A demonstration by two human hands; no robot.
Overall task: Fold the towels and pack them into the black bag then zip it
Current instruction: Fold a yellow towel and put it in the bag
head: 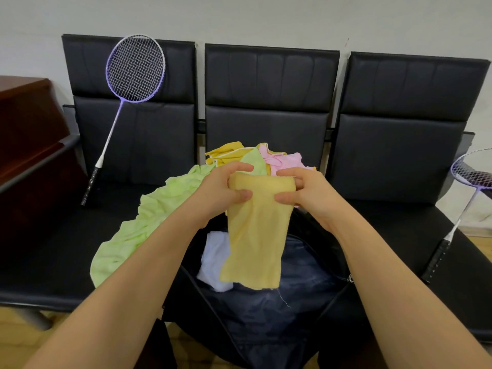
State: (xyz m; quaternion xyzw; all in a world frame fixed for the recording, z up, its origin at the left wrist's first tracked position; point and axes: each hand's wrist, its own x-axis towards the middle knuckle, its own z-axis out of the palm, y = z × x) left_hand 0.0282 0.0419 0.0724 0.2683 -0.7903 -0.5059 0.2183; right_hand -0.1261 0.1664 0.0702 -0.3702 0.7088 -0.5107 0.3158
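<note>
- Head view, centre of the frame: a pale yellow towel is held up by both hands, its upper edge folded over between them and its lower part hanging down over the open bag.
- The left hand is seen at centre left, forearm reaching in from the lower left; the towel's upper left corner is pinched between thumb and curled fingers.
- The right hand is seen at centre right, forearm coming from the lower right; the upper right corner is pinched between thumb and fingers in the same way.
- Lower centre: the black bag is seen lying open on the black bench, its dark lining exposed; a white towel lies inside at its left side, partly covered by the hanging yellow towel.
- Left of centre: a light green towel is spread loosely over the bench seat, beside the bag.
- Above the hands: a heap of unfolded towels is seen, with a darker yellow towel and a pink towel in it.
- Upper left: a purple racket is leaned against the bench back; another racket is seen at the right edge.
</note>
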